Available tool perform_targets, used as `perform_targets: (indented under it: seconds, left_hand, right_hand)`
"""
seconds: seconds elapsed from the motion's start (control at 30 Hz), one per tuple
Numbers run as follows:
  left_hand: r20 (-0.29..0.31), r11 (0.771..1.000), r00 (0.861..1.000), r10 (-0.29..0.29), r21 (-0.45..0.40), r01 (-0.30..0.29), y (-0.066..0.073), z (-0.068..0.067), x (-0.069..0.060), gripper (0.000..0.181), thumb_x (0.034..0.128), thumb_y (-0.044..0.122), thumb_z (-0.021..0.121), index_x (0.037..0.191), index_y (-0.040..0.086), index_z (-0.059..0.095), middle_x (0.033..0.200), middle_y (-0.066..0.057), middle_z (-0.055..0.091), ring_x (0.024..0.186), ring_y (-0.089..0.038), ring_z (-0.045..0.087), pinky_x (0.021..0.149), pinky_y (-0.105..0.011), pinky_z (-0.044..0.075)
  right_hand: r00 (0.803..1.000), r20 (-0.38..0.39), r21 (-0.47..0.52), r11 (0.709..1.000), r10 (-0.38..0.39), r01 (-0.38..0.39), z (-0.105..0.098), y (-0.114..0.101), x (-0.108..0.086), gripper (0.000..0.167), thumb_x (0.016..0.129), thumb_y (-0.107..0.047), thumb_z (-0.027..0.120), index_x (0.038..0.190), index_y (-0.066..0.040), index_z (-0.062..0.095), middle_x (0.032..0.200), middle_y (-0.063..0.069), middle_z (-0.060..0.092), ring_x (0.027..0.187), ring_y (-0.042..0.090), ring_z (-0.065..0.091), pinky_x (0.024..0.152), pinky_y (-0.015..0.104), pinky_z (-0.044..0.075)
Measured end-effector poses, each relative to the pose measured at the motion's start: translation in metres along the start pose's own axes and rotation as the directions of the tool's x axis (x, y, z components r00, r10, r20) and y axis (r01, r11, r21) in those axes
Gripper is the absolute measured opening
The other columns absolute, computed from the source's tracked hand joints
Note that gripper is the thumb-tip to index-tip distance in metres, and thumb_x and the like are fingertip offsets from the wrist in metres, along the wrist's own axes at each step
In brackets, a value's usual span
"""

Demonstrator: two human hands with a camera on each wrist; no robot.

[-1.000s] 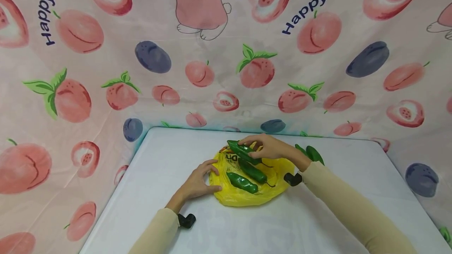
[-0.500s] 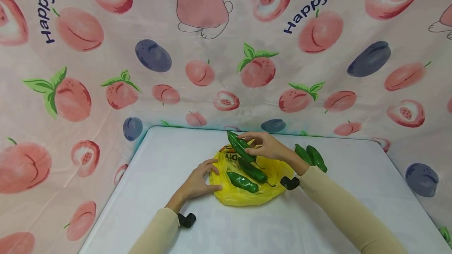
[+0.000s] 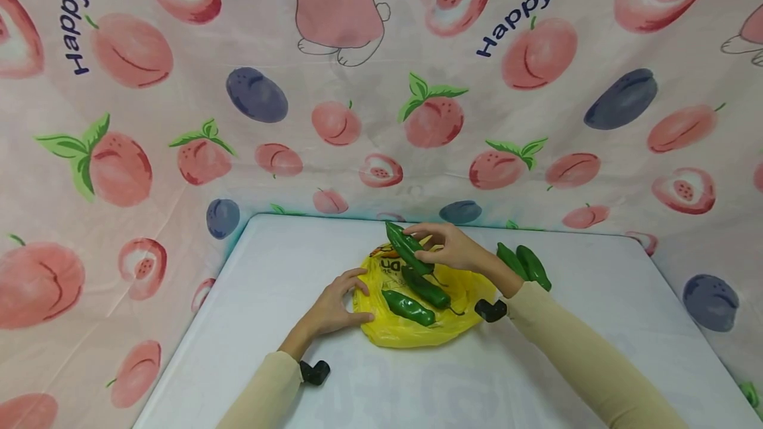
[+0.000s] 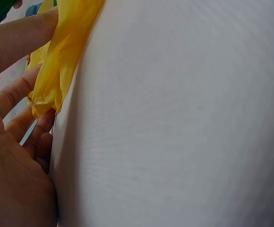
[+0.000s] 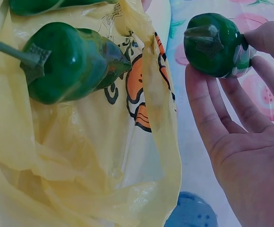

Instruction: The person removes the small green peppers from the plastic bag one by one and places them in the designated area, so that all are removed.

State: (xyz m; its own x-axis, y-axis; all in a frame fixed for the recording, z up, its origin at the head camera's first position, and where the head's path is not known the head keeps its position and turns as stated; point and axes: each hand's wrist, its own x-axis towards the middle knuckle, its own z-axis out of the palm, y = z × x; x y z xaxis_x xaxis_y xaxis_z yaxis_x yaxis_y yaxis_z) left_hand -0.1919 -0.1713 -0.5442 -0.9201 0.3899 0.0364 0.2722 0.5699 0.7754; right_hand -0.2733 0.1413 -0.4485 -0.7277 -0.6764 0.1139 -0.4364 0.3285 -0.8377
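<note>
In the head view a yellow plastic bag (image 3: 411,336) lies spread on the white table with two green peppers, a front pepper (image 3: 408,308) and a middle pepper (image 3: 426,288), on it. My right hand (image 3: 453,247) pinches another green pepper (image 3: 406,248) between thumb and fingertips, tilted above the bag's far edge. The right wrist view shows this held pepper (image 5: 212,45) stem end first, apart from the bag. My left hand (image 3: 330,306) touches the bag's left edge, thumb and fingers relaxed and spread apart. In the left wrist view its fingertips rest against the yellow plastic (image 4: 64,61).
Two more green peppers, one nearer (image 3: 511,261) and one outer pepper (image 3: 533,267), lie on the table (image 3: 596,323) right of the bag, partly behind my right forearm. A fruit-printed cloth (image 3: 381,111) hangs behind the table.
My right hand has lifted the pepper up and slightly away from the bag, turning it steeper; it hardly moves in the last half second. The left hand stays in place.
</note>
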Motion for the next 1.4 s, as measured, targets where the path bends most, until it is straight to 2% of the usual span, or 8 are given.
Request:
perform_targets:
  seconds: [0.23, 0.43, 0.73, 0.93, 1.2, 1.4]
  left_hand:
    - [-0.003, 1.0, 1.0, -0.005, -0.005, 0.005, 0.0, 0.001, 0.0, 0.04, 0.0778, 0.042, 0.089, 0.105, 0.026, 0.063, 0.159, 0.001, 0.043, 0.151, -0.033, 0.032, 0.119, -0.064, 0.025]
    - [-0.004, 1.0, 1.0, -0.004, -0.001, 0.004, -0.001, 0.001, 0.0, 0.04, 0.078, 0.041, 0.089, 0.105, 0.026, 0.063, 0.159, 0.001, 0.043, 0.151, -0.033, 0.031, 0.119, -0.064, 0.025]
    - [-0.005, 1.0, 1.0, -0.008, 0.002, 0.008, 0.0, 0.001, 0.0, 0.039, 0.0776, 0.041, 0.089, 0.104, 0.027, 0.063, 0.159, 0.001, 0.043, 0.151, -0.033, 0.031, 0.119, -0.064, 0.025]
    - [-0.01, 1.0, 1.0, -0.006, -0.002, 0.006, 0.002, 0.0, 0.0, 0.04, 0.0769, 0.04, 0.09, 0.103, 0.026, 0.064, 0.158, -0.001, 0.044, 0.151, -0.034, 0.032, 0.119, -0.064, 0.025]
    - [-0.005, 1.0, 1.0, -0.002, -0.001, 0.002, 0.002, 0.0, 0.001, 0.04, 0.0767, 0.04, 0.09, 0.103, 0.026, 0.064, 0.158, -0.001, 0.043, 0.151, -0.034, 0.031, 0.12, -0.064, 0.024]
    - [-0.008, 1.0, 1.0, 0.002, -0.008, -0.002, 0.001, 0.0, 0.001, 0.04, 0.0764, 0.04, 0.09, 0.103, 0.026, 0.064, 0.158, -0.001, 0.044, 0.151, -0.033, 0.031, 0.12, -0.063, 0.025]
  right_hand:
    - [1.0, -0.002, -0.027, 1.0, 0.015, -0.015, -0.005, -0.001, -0.004, 0.049, 0.097, -0.014, 0.073, 0.144, -0.013, 0.059, 0.136, 0.012, 0.063, 0.115, 0.031, 0.066, 0.097, 0.05, 0.055]
    - [1.0, -0.009, -0.032, 0.999, -0.001, 0.001, -0.011, -0.001, -0.008, 0.049, 0.097, -0.015, 0.072, 0.144, -0.012, 0.059, 0.138, 0.014, 0.061, 0.115, 0.034, 0.065, 0.097, 0.051, 0.055]
    - [0.998, -0.022, -0.036, 0.998, 0.058, -0.059, -0.02, 0.001, -0.018, 0.049, 0.096, -0.013, 0.073, 0.143, -0.012, 0.059, 0.137, 0.015, 0.061, 0.111, 0.033, 0.066, 0.086, 0.042, 0.06]
    - [0.997, -0.025, -0.052, 0.996, 0.078, -0.079, -0.031, 0.004, -0.029, 0.05, 0.097, -0.016, 0.073, 0.144, -0.012, 0.058, 0.141, 0.016, 0.058, 0.116, 0.035, 0.064, 0.088, 0.042, 0.059]
    - [0.994, -0.061, -0.1, 0.99, 0.09, -0.096, -0.042, 0.011, -0.046, 0.05, 0.097, -0.018, 0.073, 0.144, -0.013, 0.058, 0.138, 0.015, 0.06, 0.112, 0.033, 0.065, 0.087, 0.04, 0.058]
    - [0.985, -0.092, -0.121, 0.981, 0.144, -0.154, -0.052, 0.011, -0.064, 0.051, 0.096, -0.02, 0.075, 0.144, -0.016, 0.058, 0.137, 0.013, 0.06, 0.108, 0.029, 0.066, 0.086, 0.038, 0.059]
